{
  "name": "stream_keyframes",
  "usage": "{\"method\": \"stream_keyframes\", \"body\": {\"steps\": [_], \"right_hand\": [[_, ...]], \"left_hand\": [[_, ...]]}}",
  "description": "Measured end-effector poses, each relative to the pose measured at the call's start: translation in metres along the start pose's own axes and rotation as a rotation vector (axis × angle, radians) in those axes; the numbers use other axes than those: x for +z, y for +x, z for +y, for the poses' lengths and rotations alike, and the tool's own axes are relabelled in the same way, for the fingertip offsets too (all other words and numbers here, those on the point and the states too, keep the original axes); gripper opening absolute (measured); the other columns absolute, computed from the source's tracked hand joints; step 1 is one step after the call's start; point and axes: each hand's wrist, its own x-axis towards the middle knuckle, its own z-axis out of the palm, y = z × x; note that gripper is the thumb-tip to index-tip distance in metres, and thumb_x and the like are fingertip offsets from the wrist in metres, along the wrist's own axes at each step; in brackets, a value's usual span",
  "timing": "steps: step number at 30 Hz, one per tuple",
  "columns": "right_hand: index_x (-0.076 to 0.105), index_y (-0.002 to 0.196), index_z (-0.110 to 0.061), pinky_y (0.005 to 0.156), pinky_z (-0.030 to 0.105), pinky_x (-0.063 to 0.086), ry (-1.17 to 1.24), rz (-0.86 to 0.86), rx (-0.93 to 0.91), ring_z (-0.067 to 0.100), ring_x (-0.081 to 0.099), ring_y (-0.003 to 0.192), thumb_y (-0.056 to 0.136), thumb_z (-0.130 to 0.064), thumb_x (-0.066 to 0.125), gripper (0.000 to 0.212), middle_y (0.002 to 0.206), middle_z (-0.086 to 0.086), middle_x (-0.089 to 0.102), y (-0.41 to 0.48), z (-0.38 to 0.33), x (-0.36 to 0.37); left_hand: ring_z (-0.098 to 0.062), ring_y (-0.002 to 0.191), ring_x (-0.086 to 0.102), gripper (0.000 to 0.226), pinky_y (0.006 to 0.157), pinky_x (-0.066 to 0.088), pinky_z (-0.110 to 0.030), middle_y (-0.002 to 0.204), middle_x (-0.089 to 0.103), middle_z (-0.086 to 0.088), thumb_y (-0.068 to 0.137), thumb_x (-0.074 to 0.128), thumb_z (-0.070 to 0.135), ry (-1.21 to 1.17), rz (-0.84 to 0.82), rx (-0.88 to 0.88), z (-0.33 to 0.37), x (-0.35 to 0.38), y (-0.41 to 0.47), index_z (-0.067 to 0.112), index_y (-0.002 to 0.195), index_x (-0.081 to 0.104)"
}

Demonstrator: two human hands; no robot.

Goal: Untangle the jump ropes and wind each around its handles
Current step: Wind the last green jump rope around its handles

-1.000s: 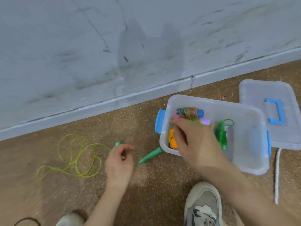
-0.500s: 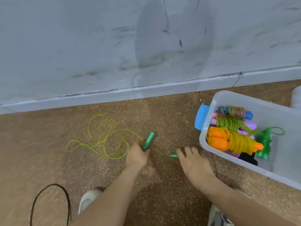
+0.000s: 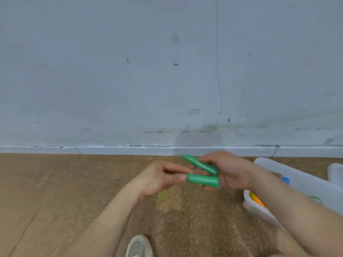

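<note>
Speckled brown cork-like floor (image 3: 74, 210) below scuffed grey wall (image 3: 130, 71). Centre: left hand (image 3: 159, 179) pinching lower green plastic jump-rope handle (image 3: 203, 180); right hand (image 3: 232, 171) closed round upper green plastic handle (image 3: 199, 163). Thin yellow-green cord (image 3: 161, 194) blurred, mostly hidden. At 3 o'clock, clear plastic storage box (image 3: 297, 178), cut off by forearm.

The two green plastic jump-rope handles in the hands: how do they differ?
The upper green plastic handle slants up toward the wall, in the right hand; the lower green plastic handle lies nearly level, pinched at its narrow end by the left hand. The upper shows its tapered tip; the lower's is covered. Both share the same colour, their thick ends close together.
</note>
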Motion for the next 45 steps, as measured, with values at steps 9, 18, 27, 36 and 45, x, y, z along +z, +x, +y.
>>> {"method": "stream_keyframes", "body": {"steps": [9,18,27,36,45], "right_hand": [[0.059,0.11,-0.012,0.036,0.017,0.03,-0.396,-0.169,-0.243,0.01,0.041,0.044,0.103,-0.031,0.039,0.029,0.075,0.008,0.058,-0.137,-0.078,0.172],[0.063,0.114,0.002,0.042,0.017,0.032,-0.286,-0.118,-0.379,0.013,0.043,0.055,0.1,-0.019,0.046,0.031,0.086,0.019,0.066,-0.146,-0.088,0.233],[0.056,0.128,-0.008,0.052,0.024,0.044,-0.597,-0.214,-0.169,0.017,0.058,0.071,0.102,-0.021,0.038,0.034,0.1,0.018,0.067,-0.107,-0.12,0.208],[0.065,0.109,-0.006,0.034,0.015,0.018,-0.539,-0.204,-0.241,0.008,0.03,0.043,0.097,-0.045,0.046,0.045,0.067,0.006,0.049,-0.061,-0.13,0.198],[0.055,0.123,0.0,0.037,0.011,0.031,-0.103,-0.51,-0.109,0.007,0.039,0.051,0.09,-0.032,0.057,0.046,0.078,0.011,0.053,-0.045,-0.129,0.185]], "left_hand": [[-0.011,0.051,0.052,0.035,0.055,0.043,-0.021,0.06,0.057,0.001,0.069,0.083,0.012,0.305,0.545,0.432,0.114,-0.034,-0.183,0.026,0.094,0.062],[-0.006,0.055,0.04,0.005,0.055,0.031,-0.022,0.058,0.047,0.006,0.084,0.07,0.03,0.567,0.633,0.492,0.111,-0.094,-0.226,0.026,0.082,0.071],[-0.007,0.056,0.043,0.019,0.053,0.031,-0.026,0.059,0.049,0.007,0.091,0.06,0.037,0.999,0.484,0.279,0.134,-0.123,-0.185,0.021,0.086,0.069],[-0.015,0.082,0.057,0.047,0.079,0.043,-0.03,0.089,0.061,-0.011,0.082,0.055,0.051,0.512,0.398,0.318,0.112,-0.143,-0.169,0.005,0.089,0.065],[-0.004,0.062,0.053,0.016,0.061,0.045,-0.016,0.069,0.067,0.007,0.077,0.073,0.012,0.162,0.501,0.473,0.121,-0.151,-0.17,0.018,0.092,0.077]]}}
